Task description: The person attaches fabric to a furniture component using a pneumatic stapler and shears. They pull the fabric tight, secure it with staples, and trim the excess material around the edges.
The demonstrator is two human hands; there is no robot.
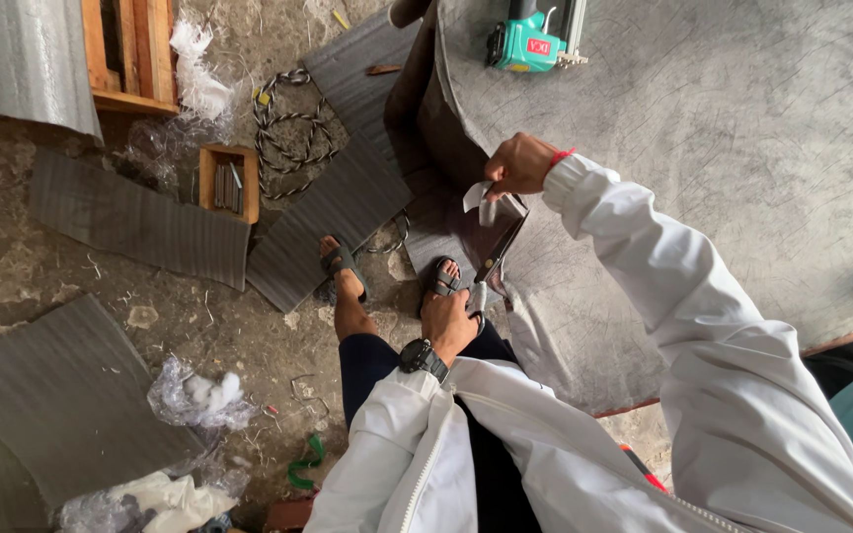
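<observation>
Over the grey sheet (742, 148), left hand (449, 321) grips scissors (494, 259); right hand (520, 164) pinches a white scrap (477, 197).

bare grey sheet (742, 118) right of hands, stapler (523, 41) at top edge

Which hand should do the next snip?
The left hand: it already holds the scissors, blades at the grey fabric edge. The right hand is busy pinching that edge up.
</observation>
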